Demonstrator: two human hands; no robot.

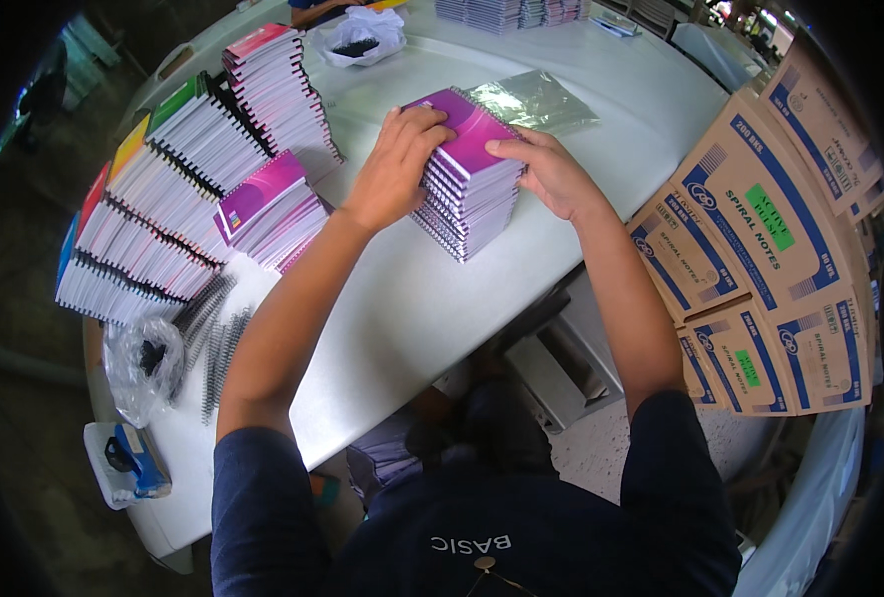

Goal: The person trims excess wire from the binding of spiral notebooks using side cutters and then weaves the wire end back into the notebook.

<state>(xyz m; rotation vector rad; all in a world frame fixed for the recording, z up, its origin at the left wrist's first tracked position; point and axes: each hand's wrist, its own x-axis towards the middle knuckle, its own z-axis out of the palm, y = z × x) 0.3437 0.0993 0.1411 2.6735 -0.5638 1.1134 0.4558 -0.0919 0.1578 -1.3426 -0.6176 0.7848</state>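
Note:
A tall stack of purple-covered spiral notebooks (472, 189) stands on the table in front of me, wire bindings showing along its near left side. My left hand (397, 164) bends its fingers over the stack's left edge and top cover. On the right side, my right hand (551, 174) grips the upper part, thumb on the top cover and other fingers partly hidden behind the corner. Just beyond the stack lies a clear plastic bag (536, 99), flat on the table. A shorter pile of purple-covered books (273, 209) sits left of my left forearm.
Tall stacks of bound books (163, 189) line the left side. Loose black spiral coils (213, 348), a plastic bag (143, 363) and a blue tape dispenser (143, 463) lie at the near left. Cardboard cartons (760, 229) are piled on the right. More notebooks (511, 12) stand far back.

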